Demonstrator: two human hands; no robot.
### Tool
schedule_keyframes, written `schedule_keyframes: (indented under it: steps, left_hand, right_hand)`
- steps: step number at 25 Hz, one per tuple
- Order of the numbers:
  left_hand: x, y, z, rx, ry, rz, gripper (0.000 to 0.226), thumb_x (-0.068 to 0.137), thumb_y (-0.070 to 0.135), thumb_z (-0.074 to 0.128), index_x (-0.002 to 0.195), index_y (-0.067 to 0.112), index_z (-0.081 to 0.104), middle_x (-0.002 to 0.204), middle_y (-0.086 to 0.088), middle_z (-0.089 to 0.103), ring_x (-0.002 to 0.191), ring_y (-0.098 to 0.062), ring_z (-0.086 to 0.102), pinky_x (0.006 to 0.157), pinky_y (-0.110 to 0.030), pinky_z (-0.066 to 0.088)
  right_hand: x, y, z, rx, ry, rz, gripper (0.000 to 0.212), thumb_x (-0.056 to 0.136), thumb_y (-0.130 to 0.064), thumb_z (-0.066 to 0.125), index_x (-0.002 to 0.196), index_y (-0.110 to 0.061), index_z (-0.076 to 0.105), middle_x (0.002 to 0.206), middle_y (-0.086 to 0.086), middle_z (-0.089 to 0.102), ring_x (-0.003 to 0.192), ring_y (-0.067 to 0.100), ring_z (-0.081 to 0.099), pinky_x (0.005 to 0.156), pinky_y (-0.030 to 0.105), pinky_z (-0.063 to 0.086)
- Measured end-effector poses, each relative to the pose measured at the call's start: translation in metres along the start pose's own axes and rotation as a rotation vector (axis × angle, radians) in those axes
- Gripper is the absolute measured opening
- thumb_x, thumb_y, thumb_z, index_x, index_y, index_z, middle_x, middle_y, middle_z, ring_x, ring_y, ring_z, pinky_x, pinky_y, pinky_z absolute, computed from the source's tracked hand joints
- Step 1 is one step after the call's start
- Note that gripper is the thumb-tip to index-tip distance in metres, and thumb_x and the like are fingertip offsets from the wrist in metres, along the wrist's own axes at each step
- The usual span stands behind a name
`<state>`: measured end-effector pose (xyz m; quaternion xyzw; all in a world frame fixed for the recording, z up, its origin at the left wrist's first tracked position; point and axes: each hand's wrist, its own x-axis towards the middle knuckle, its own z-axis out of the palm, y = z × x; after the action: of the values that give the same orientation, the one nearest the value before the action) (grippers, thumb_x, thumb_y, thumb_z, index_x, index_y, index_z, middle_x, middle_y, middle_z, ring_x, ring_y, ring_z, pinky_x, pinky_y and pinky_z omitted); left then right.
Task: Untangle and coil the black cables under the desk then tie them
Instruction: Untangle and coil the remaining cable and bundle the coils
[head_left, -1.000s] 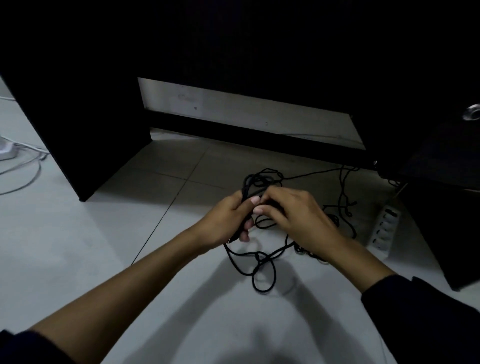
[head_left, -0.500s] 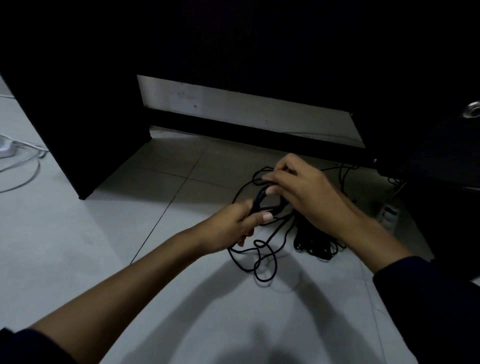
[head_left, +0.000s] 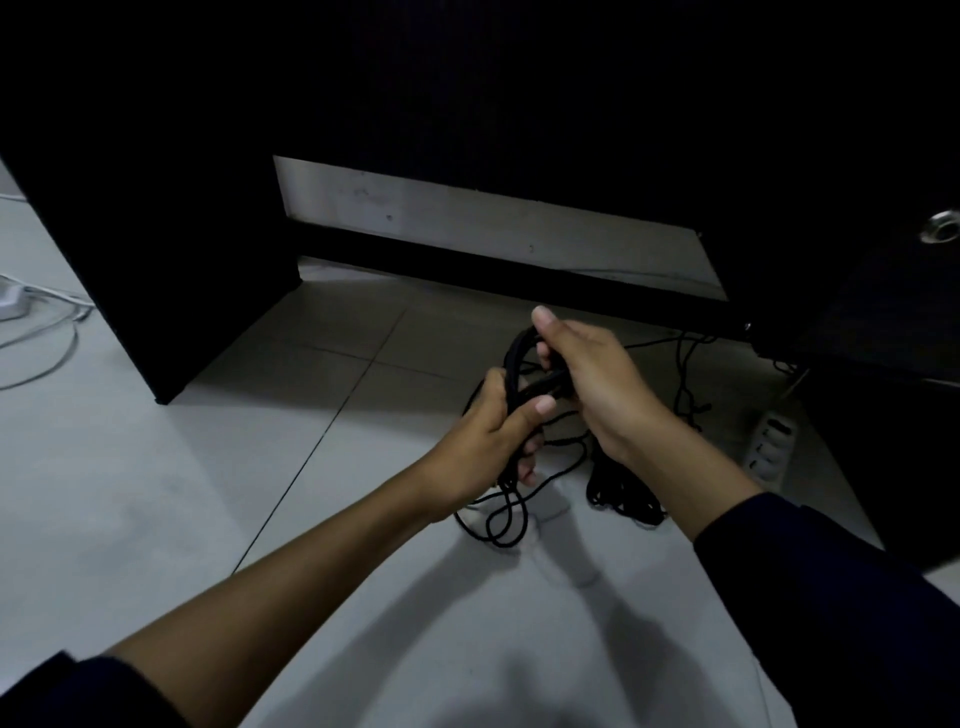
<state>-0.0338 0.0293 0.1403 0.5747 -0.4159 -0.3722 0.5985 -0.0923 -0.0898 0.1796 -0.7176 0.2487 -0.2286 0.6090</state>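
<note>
Head view. Seen low over a pale grey tiled floor (head_left: 260, 467), under a dark-panelled desk (head_left: 171, 260). Left hand (head_left: 485, 441) curled round a gathered bunch of thin black cable loops (head_left: 517, 374), thumb pressed across the strands. Right hand (head_left: 597, 384) closed on the upper part of the same bunch, forefinger raised, thumb hidden behind the strands. Bunch held clear of the floor, between both hands, just in front of the desk's black lower rail (head_left: 519, 270).

Below the left hand, a loose run of black cable (head_left: 501, 519) hung down and lay in crossed loops on the tiles. Beside it, under the right wrist, a dense black heap of cable (head_left: 621, 493), whether tangled or already wound impossible to tell in the dim light. Further back, thin black strands (head_left: 685, 395) trailed toward a white power strip (head_left: 771, 447) lying near the desk's right-hand cabinet (head_left: 883, 338). At far left, pale grey cords (head_left: 47, 332) on the floor, well apart from the work.

Judged progress: coiling begun, a few turns collected in hand; much cable left uncoiled on the floor. No tie or strap visible anywhere; tying not yet done. Remaining, by this reckoning: freeing the crossed loops, winding the rest onto the bunch, dealing with the heap and the trailing strands, then binding.
</note>
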Motion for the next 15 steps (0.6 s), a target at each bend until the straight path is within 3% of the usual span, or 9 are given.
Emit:
schedule_keyframes:
  steps: [2,4,6,8,10,12,15]
  left_hand:
    - [0.001,0.000,-0.004,0.014,-0.045,-0.034,0.010,0.102,0.023,0.042,0.109,0.016,0.041,0.069,0.000,0.039,0.057,-0.010,0.043,0.064,-0.031,0.049]
    - [0.002,0.003,-0.007,0.049,-0.083,-0.024,0.014,0.102,0.022,0.041,0.091,0.015,0.045,0.066,0.002,0.036,0.056,-0.009,0.040,0.061,-0.027,0.047]
    - [0.002,0.004,-0.006,0.039,-0.043,-0.003,0.013,0.103,0.020,0.041,0.091,0.014,0.046,0.066,0.004,0.036,0.055,-0.006,0.039,0.056,-0.024,0.045]
    - [0.000,0.002,-0.003,-0.009,0.008,0.016,0.011,0.103,0.018,0.040,0.094,0.017,0.046,0.067,0.004,0.037,0.053,-0.004,0.039,0.053,-0.021,0.044]
    - [-0.001,0.001,-0.003,-0.053,0.021,-0.004,0.011,0.103,0.016,0.039,0.095,0.013,0.045,0.067,0.000,0.035,0.052,-0.007,0.038,0.052,-0.022,0.043]
    - [-0.001,0.001,-0.006,-0.039,0.011,-0.029,0.012,0.103,0.014,0.036,0.102,0.007,0.047,0.067,-0.002,0.036,0.053,-0.009,0.039,0.053,-0.023,0.043]
    - [0.000,0.007,-0.007,-0.023,-0.032,-0.051,0.014,0.103,0.012,0.035,0.098,0.007,0.047,0.068,-0.004,0.037,0.053,-0.008,0.040,0.053,-0.021,0.045]
  right_hand:
    - [0.001,-0.002,-0.001,-0.057,0.019,-0.046,0.033,0.097,-0.038,0.051,0.078,-0.012,0.060,0.073,-0.004,0.054,0.071,0.009,0.052,0.070,0.026,0.043]
    - [0.001,-0.001,0.000,-0.075,0.044,-0.069,0.034,0.096,-0.040,0.052,0.079,-0.011,0.061,0.072,-0.003,0.054,0.071,0.011,0.052,0.072,0.028,0.042]
    - [-0.003,0.001,0.005,0.032,0.063,-0.020,0.040,0.091,-0.049,0.054,0.085,-0.010,0.062,0.076,-0.001,0.057,0.077,0.016,0.055,0.073,0.033,0.045]
    - [-0.011,0.006,0.011,0.200,0.019,0.110,0.063,0.076,-0.065,0.060,0.096,-0.005,0.062,0.086,0.007,0.062,0.079,0.023,0.061,0.067,0.036,0.049]
    - [-0.020,0.014,0.017,0.264,-0.114,0.214,0.086,0.063,-0.071,0.066,0.110,0.001,0.058,0.088,0.014,0.063,0.068,0.026,0.062,0.053,0.035,0.050]
    - [-0.024,0.019,0.019,0.224,-0.224,0.213,0.078,0.070,-0.060,0.069,0.113,0.004,0.057,0.082,0.015,0.060,0.052,0.021,0.056,0.044,0.030,0.045]
    - [-0.023,0.023,0.019,0.232,-0.273,0.158,0.040,0.089,-0.043,0.061,0.109,-0.010,0.067,0.083,0.005,0.066,0.045,0.013,0.049,0.042,0.026,0.040]
